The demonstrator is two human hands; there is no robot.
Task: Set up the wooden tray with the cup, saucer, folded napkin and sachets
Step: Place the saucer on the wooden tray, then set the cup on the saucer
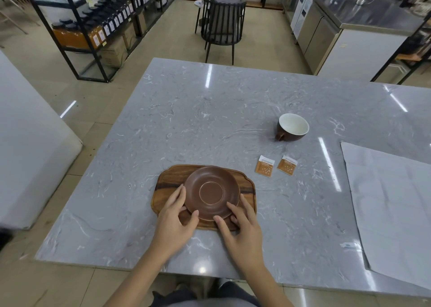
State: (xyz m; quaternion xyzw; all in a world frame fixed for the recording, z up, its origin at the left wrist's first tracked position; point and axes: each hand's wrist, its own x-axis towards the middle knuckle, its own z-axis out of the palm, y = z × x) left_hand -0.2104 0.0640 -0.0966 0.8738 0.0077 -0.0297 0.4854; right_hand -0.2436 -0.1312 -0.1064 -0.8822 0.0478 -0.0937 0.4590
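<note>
A brown saucer (211, 192) lies on the wooden tray (168, 182) near the table's front edge. My left hand (175, 218) holds the saucer's near left rim, thumb on top and fingers along the side. Fingers of my right hand (241, 225) grip the saucer's near right rim. A brown cup (292, 127) with a white inside stands on the table at the far right. Two orange sachets (265, 165) (286, 164) lie side by side between cup and tray. A large pale unfolded napkin (391, 204) is spread flat at the right edge.
The grey marble table (210, 111) reaches far beyond the tray. Past its far edge stand a black chair (222, 24), a shelf of bottles (100, 24) at the left and a steel counter (345, 27) at the right.
</note>
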